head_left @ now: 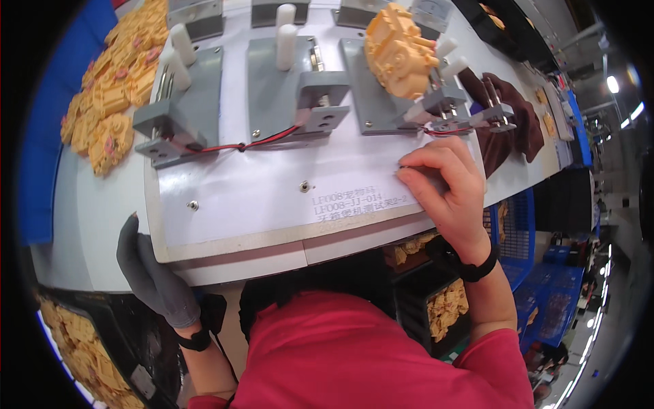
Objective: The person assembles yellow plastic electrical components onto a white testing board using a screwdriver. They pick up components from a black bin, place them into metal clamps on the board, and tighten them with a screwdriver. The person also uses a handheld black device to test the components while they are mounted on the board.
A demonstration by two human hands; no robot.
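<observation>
My right hand (pixel 449 194), bare, is at the right front of a white-topped test board (pixel 238 218). Its thumb and forefinger are pinched around a small dark spot that I cannot make out. My left hand (pixel 155 273), in a grey glove, rests by the board's front left corner with its fingers stretched out and holding nothing. Beyond my right hand, a yellow-orange plastic gearbox (pixel 402 54) sits on the right grey fixture (pixel 368 102). The middle fixture (pixel 272 95) and the left fixture (pixel 197 102) carry white pegs and no gearbox. Two small toggle switches (pixel 304 186) show on the board.
Many yellow-orange gearboxes (pixel 112 92) are piled at the left beside a blue bin wall (pixel 41 136). Red and black wires (pixel 242 147) run between the fixtures. Brown cloth (pixel 507 116) lies at the right. Black crates (pixel 95 347) of yellow parts stand below the table edge.
</observation>
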